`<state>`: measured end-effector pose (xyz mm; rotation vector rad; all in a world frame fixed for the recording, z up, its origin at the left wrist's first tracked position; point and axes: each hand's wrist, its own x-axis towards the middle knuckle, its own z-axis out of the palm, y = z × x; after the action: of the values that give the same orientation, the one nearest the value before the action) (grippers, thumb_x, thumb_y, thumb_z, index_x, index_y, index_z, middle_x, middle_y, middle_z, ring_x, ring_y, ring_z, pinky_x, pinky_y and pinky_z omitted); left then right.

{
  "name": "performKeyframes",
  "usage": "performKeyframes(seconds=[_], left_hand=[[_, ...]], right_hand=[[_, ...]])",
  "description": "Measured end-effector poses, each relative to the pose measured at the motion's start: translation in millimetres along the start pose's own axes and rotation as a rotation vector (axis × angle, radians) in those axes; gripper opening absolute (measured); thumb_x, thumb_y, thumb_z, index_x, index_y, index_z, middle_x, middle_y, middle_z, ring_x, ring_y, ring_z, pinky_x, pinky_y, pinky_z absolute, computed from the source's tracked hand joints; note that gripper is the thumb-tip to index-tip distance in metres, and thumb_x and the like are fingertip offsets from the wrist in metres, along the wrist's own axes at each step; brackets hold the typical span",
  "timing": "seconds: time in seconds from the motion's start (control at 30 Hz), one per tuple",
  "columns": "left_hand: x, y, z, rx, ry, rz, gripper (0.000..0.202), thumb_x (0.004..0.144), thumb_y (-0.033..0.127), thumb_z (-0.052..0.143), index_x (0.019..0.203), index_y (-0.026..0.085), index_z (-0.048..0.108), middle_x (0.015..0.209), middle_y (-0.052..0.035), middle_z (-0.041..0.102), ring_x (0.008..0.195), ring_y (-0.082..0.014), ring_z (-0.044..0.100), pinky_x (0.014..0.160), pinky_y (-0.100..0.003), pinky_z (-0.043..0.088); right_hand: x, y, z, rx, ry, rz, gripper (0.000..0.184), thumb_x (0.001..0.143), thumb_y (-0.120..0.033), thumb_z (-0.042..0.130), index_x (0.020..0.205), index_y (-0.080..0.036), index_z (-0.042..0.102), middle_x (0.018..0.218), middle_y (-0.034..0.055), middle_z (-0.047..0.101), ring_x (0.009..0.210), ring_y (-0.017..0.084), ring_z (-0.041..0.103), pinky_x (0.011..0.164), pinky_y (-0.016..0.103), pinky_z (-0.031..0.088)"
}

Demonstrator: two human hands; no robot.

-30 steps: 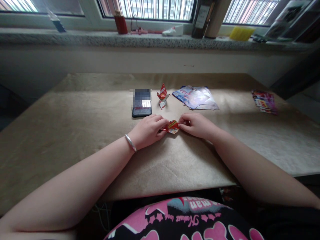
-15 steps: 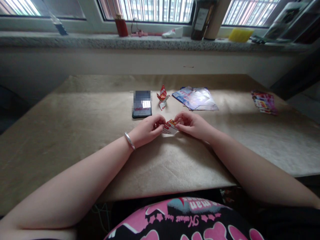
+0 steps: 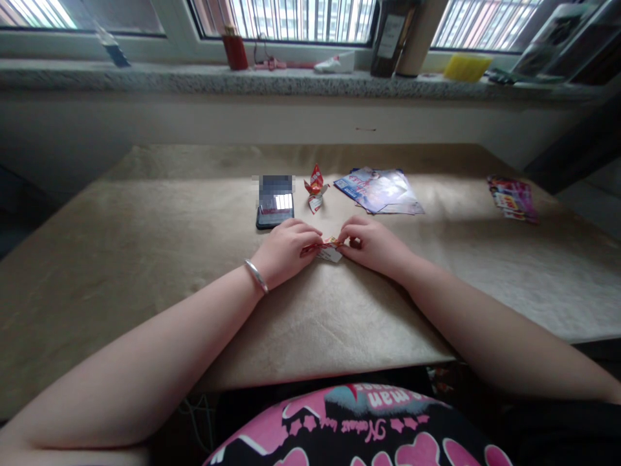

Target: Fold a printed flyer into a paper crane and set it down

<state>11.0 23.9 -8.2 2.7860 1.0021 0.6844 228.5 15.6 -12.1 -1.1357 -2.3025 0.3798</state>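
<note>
A small folded piece of red, white and yellow printed paper (image 3: 327,250) lies low over the tan table (image 3: 145,246), pinched from both sides. My left hand (image 3: 285,251), with a silver bangle on its wrist, grips the paper's left end with closed fingers. On the other end, the fingers of my right hand (image 3: 372,243) are closed in a pinch. A finished folded paper figure (image 3: 315,187) in the same red print stands just behind the hands. A dark phone (image 3: 275,202) lies behind my left hand.
Printed leaflets (image 3: 381,191) lie behind my right hand, and another leaflet (image 3: 513,198) lies at the far right. The window sill (image 3: 291,79) at the back holds a red cup, bottles and a yellow object. The table's near edge runs just before my lap.
The paper was lifted and opened slightly half a second ago, and is now pressed flatter and lower again. Both hands have stayed together at the same spot.
</note>
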Motion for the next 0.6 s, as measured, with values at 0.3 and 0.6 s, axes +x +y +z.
performKeyframes(seconds=[0.3,0.6], left_hand=[[-3,5,-4.6,0.183,-0.062,0.088,0.016,0.086,0.019,0.054,0.086,0.018,0.070,0.085,-0.0049,0.065,0.078,-0.0165,0.056,0.073,-0.028,0.046],[-4,9,-14.3,0.374,-0.177,0.149,0.020,0.090,0.023,0.050,0.093,0.021,0.070,0.082,-0.0037,0.062,0.072,-0.0152,0.055,0.063,-0.026,0.042]], right_hand=[[0,-10,-9,-0.307,-0.089,-0.099,0.015,0.084,-0.023,0.055,0.079,-0.019,0.070,0.078,0.0043,0.065,0.076,0.016,0.056,0.067,0.026,0.038],[-3,-15,-16,-0.412,-0.164,-0.170,0.022,0.087,-0.026,0.051,0.083,-0.022,0.072,0.076,0.0033,0.066,0.068,0.014,0.055,0.060,0.026,0.031]])
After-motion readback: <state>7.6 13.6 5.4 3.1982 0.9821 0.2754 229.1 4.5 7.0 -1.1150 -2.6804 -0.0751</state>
